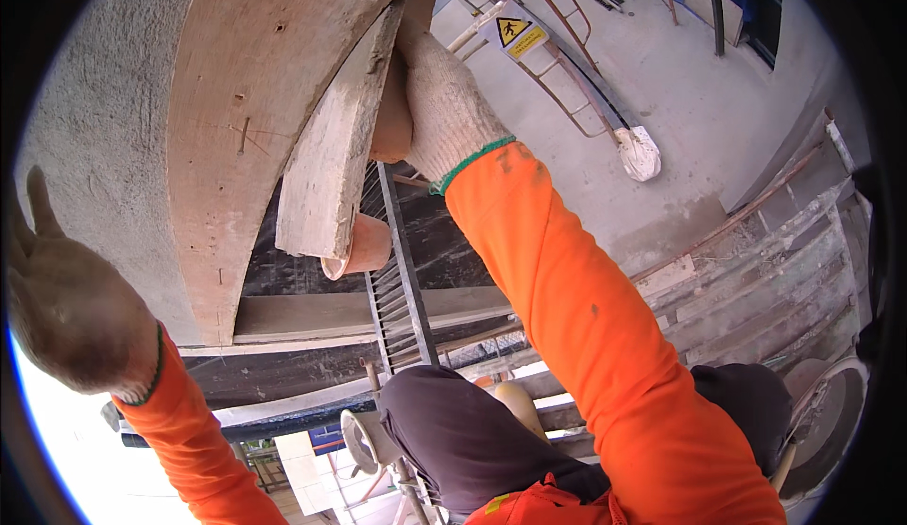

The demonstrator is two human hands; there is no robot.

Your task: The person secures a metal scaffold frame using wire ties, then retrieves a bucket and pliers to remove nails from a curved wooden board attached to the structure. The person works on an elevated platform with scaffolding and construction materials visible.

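Note:
My right hand [439,100], in a knitted glove with a green cuff edge, is closed on the back of a long pale wooden float [326,171]; my fingertips are hidden. The float's edge lies against or very near a nailed wooden board [255,81] that borders the rough grey plastered wall [104,100]. At the far left, my gloved left hand [71,298] is raised beside that wall with its fingers apart and nothing in it. Whether its palm touches the wall I cannot tell.
Below the float sits an orange bucket [368,244], partly hidden, beside a dark metal grating [406,279]. A shovel [640,154], a yellow warning sign [520,36] and metal frames lie on the concrete floor at upper right. Dusty planks [756,260] and a round basin [836,421] are at right.

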